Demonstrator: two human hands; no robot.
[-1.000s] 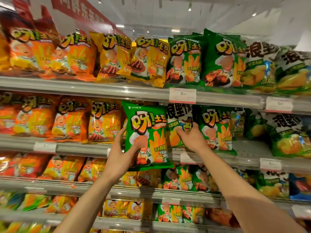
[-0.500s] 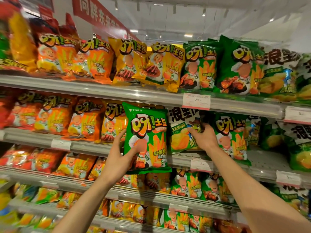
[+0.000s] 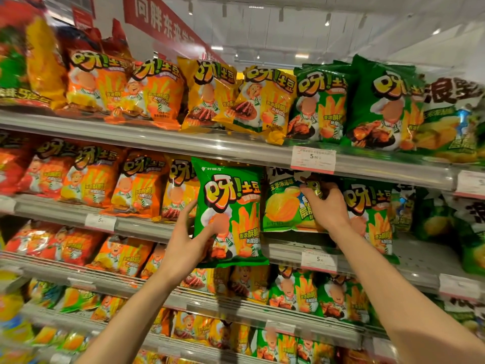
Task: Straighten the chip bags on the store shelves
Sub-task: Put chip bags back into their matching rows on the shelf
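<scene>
While the left hand (image 3: 183,248) grips the lower left edge of a green chip bag (image 3: 231,214), thumb across the printed front and fingers curled behind, that bag stands upright in front of the second shelf (image 3: 147,227), its bottom hanging just below the shelf lip. Item: glossy crinkled foil pouch, rectangular and puffed, crimped seams at top and bottom, yellow-and-red lettering, fries printed on the face. Right of this grip, just beside the held bag, a green-and-white corn chip bag (image 3: 282,206) sits on the same shelf; the right hand (image 3: 325,208) pinches its upper right part, fingers bunched on the crumpled film. Item: shiny soft pouch, wrinkled under the pinch, yellow chip picture on the front. Right of that grip, touching the wrist, stands another green fries bag (image 3: 372,214), same foil finish. Left of the left grip, a row of orange bags (image 3: 94,177) leans back along the shelf. Above both grips, a paper price tag (image 3: 312,159) is clipped to the clear plastic rail of the upper shelf (image 3: 210,145); another price tag (image 3: 319,260) sits below the right grip.
</scene>
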